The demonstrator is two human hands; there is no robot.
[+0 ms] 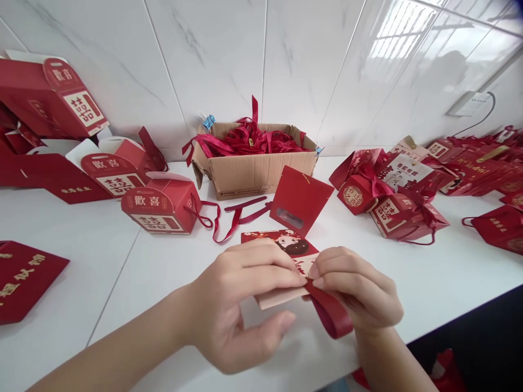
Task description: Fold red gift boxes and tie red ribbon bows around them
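A tiled wall [229, 65] stood behind the white table [163, 267] on my feed. Furthest left I had open red cartons [44, 98] in a pile, then a corded box [180, 207] on its own.

Next came my left hand [245, 294], its fingers laid over the card [294, 247] and its thumb held away, so I read it as steadying rather than clamping. Above it, by the wall, a cardboard bin [245, 174] held tangled ribbons [261, 139], with loose strips [235, 223] in front. The card lay between both hands near the table's front, and a windowed panel [302, 196] rose behind it; I couldn't tell whether they were joined.

My right hand [355, 286] pinched the ribbon [333, 316] at the card's edge, its loop hanging below. I judged the step to be working ribbon into the card; the next move called for a firm pinch and a flat, unmoving card, lest the ribbon twist.

On the right sat beribboned boxes [408, 215].
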